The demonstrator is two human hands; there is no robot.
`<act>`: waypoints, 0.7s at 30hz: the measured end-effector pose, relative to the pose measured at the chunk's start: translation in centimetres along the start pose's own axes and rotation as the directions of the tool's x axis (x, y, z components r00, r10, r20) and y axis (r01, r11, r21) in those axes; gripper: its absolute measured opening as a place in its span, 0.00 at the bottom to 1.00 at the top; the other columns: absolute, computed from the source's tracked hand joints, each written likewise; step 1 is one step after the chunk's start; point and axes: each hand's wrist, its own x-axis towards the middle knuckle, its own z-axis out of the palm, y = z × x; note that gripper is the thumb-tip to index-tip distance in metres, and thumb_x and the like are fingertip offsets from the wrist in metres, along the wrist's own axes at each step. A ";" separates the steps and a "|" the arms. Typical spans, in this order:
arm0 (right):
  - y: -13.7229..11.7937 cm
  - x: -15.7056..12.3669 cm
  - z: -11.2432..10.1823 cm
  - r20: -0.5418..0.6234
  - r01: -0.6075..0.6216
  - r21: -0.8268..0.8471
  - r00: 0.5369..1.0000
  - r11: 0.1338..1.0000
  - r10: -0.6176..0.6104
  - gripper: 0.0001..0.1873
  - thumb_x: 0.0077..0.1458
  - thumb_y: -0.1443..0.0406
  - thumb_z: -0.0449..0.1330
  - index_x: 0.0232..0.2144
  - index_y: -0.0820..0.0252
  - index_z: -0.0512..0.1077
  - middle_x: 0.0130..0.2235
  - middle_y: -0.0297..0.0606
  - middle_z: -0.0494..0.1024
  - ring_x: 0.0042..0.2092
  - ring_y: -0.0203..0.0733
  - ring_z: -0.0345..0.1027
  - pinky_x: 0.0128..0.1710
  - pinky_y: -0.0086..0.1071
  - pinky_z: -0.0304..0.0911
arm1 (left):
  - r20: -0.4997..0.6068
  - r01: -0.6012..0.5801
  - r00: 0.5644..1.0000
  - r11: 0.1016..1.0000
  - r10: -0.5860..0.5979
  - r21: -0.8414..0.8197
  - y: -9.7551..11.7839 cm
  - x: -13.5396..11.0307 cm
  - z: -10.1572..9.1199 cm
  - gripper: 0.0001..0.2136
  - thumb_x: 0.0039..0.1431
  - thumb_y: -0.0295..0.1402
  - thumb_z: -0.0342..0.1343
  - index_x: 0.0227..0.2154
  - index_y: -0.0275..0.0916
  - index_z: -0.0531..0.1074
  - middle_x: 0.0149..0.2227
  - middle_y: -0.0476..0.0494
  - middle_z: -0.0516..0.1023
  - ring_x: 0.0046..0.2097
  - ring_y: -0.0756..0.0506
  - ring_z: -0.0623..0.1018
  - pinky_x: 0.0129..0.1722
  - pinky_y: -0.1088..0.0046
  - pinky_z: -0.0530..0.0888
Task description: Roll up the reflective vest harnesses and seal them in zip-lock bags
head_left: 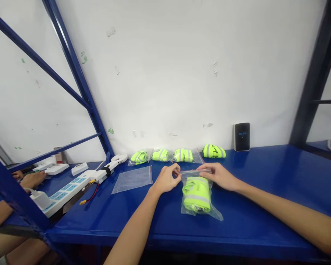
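Clear plastic zip bag [194, 172] pinched at mouth, narrow grips, left hand [167, 179] and right hand [216, 176]; folded hi-vis vest [196, 195] inside, blue bench [251, 221] under.

Bright, even, diffuse light on the white wall [165, 66], with only faint soft shadows, pale glare along the blue table [264, 162] and plastic bag [216, 215], and wide-angle bowing with slight blur at the dark post [317, 73] on the right edge.
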 end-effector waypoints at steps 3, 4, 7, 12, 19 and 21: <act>0.0 0.0 0.0 0.002 -0.005 -0.004 1.000 1.000 0.005 0.20 0.55 0.53 0.59 0.41 0.62 0.76 0.40 0.42 0.80 0.41 0.49 0.73 0.42 0.40 0.67 | -0.004 -0.025 1.000 1.000 0.025 -0.003 0.3 0.0 0.0 0.01 0.53 0.28 0.54 0.30 0.39 0.69 0.29 0.49 0.75 0.32 0.49 0.75 0.35 0.74 0.70; 0.0 0.0 0.0 -0.003 -0.004 -0.007 1.000 1.000 0.004 0.20 0.54 0.53 0.60 0.40 0.62 0.76 0.40 0.42 0.80 0.41 0.49 0.73 0.42 0.40 0.67 | -0.014 -0.024 1.000 1.000 0.024 -0.009 0.3 0.0 0.0 0.01 0.53 0.29 0.55 0.29 0.39 0.68 0.29 0.49 0.75 0.32 0.49 0.74 0.35 0.74 0.70; 0.1 0.2 -0.2 -0.009 0.000 -0.006 1.000 1.000 0.000 0.20 0.53 0.52 0.60 0.39 0.62 0.76 0.39 0.42 0.80 0.40 0.49 0.73 0.40 0.39 0.67 | -0.054 0.021 0.998 0.996 -0.026 -0.088 0.4 0.1 0.5 0.02 0.55 0.31 0.55 0.29 0.39 0.68 0.29 0.49 0.75 0.32 0.49 0.74 0.36 0.74 0.71; -0.3 0.3 -1.0 0.007 -0.006 -0.066 1.000 0.998 0.006 0.20 0.54 0.51 0.60 0.38 0.62 0.77 0.38 0.42 0.80 0.41 0.50 0.72 0.42 0.39 0.66 | -0.138 0.142 0.971 0.932 -0.197 -0.333 0.1 0.3 1.4 0.08 0.54 0.34 0.59 0.36 0.38 0.69 0.31 0.47 0.75 0.35 0.48 0.77 0.36 0.74 0.72; -1.8 1.1 -3.0 0.052 -0.022 -0.163 0.998 0.986 0.031 0.22 0.55 0.51 0.58 0.46 0.55 0.76 0.45 0.42 0.79 0.45 0.54 0.71 0.45 0.42 0.65 | -0.117 0.204 0.917 0.702 -0.380 -0.683 -0.5 1.0 2.6 0.21 0.44 0.34 0.67 0.41 0.37 0.69 0.30 0.48 0.76 0.31 0.49 0.77 0.38 0.70 0.74; -2.5 2.2 -3.3 0.060 -0.018 -0.204 0.998 0.979 0.031 0.24 0.53 0.51 0.60 0.48 0.54 0.75 0.43 0.42 0.80 0.43 0.54 0.72 0.43 0.42 0.65 | -0.106 0.205 0.913 0.669 -0.394 -0.715 -0.4 1.2 2.7 0.22 0.42 0.34 0.69 0.41 0.37 0.69 0.30 0.47 0.78 0.30 0.48 0.78 0.38 0.69 0.74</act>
